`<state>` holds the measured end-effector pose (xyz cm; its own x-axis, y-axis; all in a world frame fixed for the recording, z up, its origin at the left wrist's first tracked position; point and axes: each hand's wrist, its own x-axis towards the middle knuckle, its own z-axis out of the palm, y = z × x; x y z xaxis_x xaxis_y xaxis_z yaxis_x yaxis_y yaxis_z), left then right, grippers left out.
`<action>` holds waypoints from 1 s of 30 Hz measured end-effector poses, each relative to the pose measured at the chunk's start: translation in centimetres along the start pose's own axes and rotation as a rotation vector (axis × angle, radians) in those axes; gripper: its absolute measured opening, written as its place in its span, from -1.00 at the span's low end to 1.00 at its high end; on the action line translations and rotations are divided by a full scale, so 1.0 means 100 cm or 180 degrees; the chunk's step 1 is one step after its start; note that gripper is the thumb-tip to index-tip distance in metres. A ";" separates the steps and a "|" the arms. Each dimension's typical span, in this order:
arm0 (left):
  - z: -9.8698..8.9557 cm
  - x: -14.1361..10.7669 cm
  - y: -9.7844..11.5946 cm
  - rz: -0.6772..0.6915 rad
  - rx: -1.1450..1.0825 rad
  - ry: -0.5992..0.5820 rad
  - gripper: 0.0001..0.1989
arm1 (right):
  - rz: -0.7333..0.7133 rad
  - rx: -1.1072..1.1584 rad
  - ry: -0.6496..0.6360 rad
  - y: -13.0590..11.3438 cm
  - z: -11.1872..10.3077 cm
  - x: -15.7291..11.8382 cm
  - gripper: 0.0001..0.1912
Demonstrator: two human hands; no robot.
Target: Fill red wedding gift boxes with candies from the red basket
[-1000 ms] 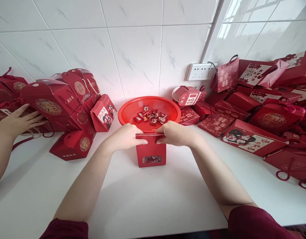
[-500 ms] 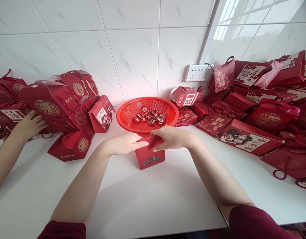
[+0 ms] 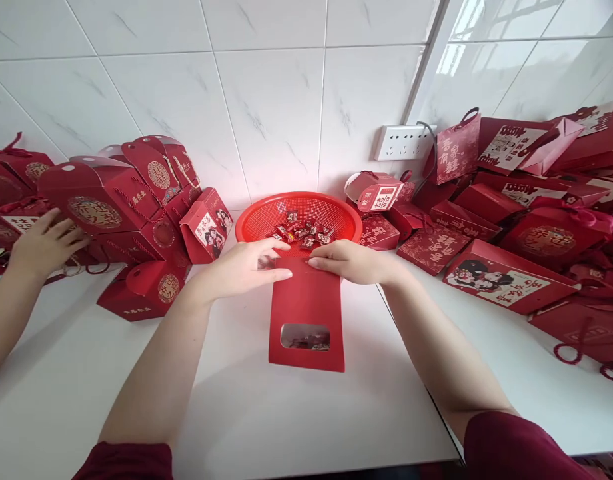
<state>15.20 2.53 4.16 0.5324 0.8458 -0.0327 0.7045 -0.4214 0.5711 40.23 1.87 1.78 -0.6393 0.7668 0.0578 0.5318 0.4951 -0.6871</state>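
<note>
A red paper box (image 3: 306, 307) with an oval window near its lower edge stands on the white table; wrapped pieces show dimly through the window. My right hand (image 3: 349, 261) pinches its top edge at the right. At the top left, my left hand (image 3: 241, 268) has thumb and forefinger apart at the box's edge, the thumb tip touching it. Right behind the box sits a red plastic basket (image 3: 246, 223) with several wrapped candies (image 3: 304, 231) in it.
Red gift boxes (image 3: 136, 193) are stacked at the left, where another person's hand (image 3: 46, 243) rests near them. More red boxes (image 3: 506, 273) pile up at the right. A power strip (image 3: 404, 143) is on the tiled wall.
The red box now shows more of its front, with its lower edge nearer to me. My left thumb and forefinger have spread apart, and the other person's hand has shifted slightly left.
</note>
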 end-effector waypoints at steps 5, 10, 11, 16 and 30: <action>-0.003 -0.006 0.004 0.0007 0.0105 -0.0073 -0.45 | -0.0164 -0.0073 0.0413 -0.006 0.000 -0.005 -0.68; -0.001 -0.006 0.009 0.0072 0.0759 -0.0384 -0.72 | -0.0253 -0.0823 0.0260 -0.021 0.013 -0.011 -0.67; -0.001 -0.007 0.010 0.0087 0.0768 -0.0344 -0.70 | -0.0283 -0.0961 0.0327 -0.023 0.015 -0.011 -0.67; 0.002 -0.016 0.021 0.0570 0.0792 0.0953 -0.73 | -0.0099 -0.1221 0.0724 -0.037 0.015 -0.016 -0.64; 0.008 -0.050 0.052 0.1057 0.1356 -0.0637 -0.78 | -0.0267 -0.1092 0.0190 -0.060 0.003 -0.047 -0.60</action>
<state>16.62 -4.11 6.65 0.8066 0.5847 -0.0863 0.5891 -0.7835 0.1979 39.89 -4.82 5.38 -0.6606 0.7351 0.1528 0.6408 0.6580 -0.3955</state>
